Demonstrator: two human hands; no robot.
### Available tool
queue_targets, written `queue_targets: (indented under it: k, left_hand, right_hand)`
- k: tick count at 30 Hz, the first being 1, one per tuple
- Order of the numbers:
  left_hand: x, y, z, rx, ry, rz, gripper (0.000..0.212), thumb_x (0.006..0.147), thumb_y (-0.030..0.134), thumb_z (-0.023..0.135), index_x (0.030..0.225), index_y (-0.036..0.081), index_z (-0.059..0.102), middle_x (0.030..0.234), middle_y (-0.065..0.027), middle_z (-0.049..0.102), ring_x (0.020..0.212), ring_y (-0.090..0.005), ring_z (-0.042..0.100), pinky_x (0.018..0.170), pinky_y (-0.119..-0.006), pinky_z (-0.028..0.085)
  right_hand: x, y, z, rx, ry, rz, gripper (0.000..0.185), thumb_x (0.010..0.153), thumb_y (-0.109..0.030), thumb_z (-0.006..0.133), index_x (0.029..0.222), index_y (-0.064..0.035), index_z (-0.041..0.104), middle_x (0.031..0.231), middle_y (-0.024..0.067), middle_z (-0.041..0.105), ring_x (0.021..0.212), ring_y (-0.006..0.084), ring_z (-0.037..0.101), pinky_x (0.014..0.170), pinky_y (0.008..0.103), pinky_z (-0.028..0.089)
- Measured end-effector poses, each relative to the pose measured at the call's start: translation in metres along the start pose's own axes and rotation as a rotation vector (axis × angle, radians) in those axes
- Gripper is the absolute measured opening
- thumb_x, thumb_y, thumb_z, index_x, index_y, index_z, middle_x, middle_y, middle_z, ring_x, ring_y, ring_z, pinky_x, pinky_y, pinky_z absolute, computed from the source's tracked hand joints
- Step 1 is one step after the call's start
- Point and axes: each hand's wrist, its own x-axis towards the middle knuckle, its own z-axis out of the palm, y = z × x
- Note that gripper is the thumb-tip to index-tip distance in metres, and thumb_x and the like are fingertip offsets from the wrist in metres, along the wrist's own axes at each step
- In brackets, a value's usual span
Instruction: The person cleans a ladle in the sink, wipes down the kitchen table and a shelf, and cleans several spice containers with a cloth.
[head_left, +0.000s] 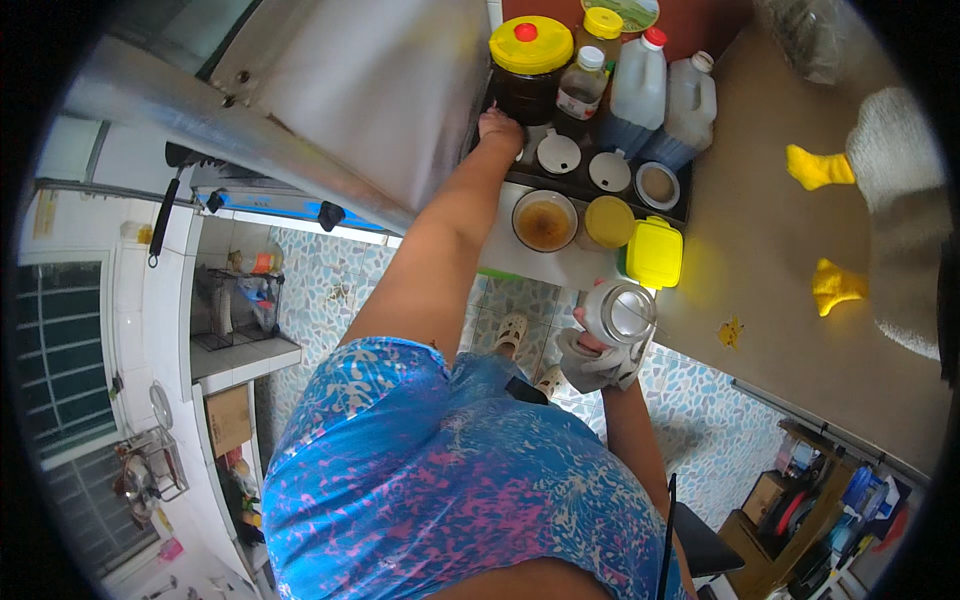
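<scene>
My left hand reaches to the left end of a black tray, beside a large dark-filled jar with a yellow lid. Its fingers curl down and are partly hidden, so its hold is unclear. Nearer my body, my right hand grips a glass jar with a grey cloth bunched under it. The jar's round top faces up. Between the hands are a bowl of brownish liquid, a container with a dull yellow lid and a bright yellow-lidded box.
White-lidded containers, a bottle and two plastic jugs stand in or behind the tray. A metal panel borders the left. On the brown table at right lies a grey cloth item with yellow feet.
</scene>
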Motion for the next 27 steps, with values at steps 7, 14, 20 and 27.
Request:
queue_targets:
  k: [7,14,20,27]
  left_hand:
    - [-0.058,-0.011,-0.053,-0.129,0.167,0.033,0.029,0.073,0.021,0.052,0.098,0.006,0.055,0.104,-0.0109,0.052,0.098,-0.0272,0.047,0.076,-0.037,0.041]
    - [-0.052,0.055,-0.033,-0.788,0.214,0.479,0.04,0.072,0.027,0.056,0.102,0.003,0.047,0.095,-0.0189,0.053,0.089,-0.031,0.051,0.075,-0.037,0.04]
    - [-0.086,0.067,-0.039,-0.389,0.499,0.428,0.041,0.069,0.027,0.059,0.105,0.01,0.05,0.096,-0.0139,0.052,0.088,-0.0297,0.05,0.075,-0.036,0.041]
    - [-0.194,0.021,-0.042,-0.892,0.154,1.004,0.082,0.053,0.026,0.074,0.119,0.001,0.032,0.108,-0.0152,0.046,0.099,-0.0247,0.046,0.085,-0.032,0.036]
  right_hand:
    - [0.009,-0.005,-0.014,0.101,-0.113,0.105,0.053,0.082,-0.04,0.033,0.117,-0.0003,0.032,0.104,0.0209,0.047,0.091,0.0379,0.048,0.048,0.0289,0.042]
    - [0.015,0.001,0.001,0.076,-0.027,0.056,0.05,0.082,-0.04,0.032,0.118,-0.0042,0.032,0.105,0.0201,0.044,0.083,0.0316,0.048,0.046,0.0257,0.038]
    - [0.02,-0.007,-0.018,-1.179,-0.117,-0.204,0.046,0.081,-0.036,0.037,0.114,-0.0041,0.035,0.098,0.0169,0.045,0.074,0.0232,0.046,0.048,0.0238,0.038]
    - [0.044,-0.003,0.0,-0.973,0.015,-0.255,0.033,0.081,-0.034,0.039,0.102,-0.0084,0.043,0.089,0.0091,0.048,0.061,0.0128,0.042,0.051,0.0228,0.04]
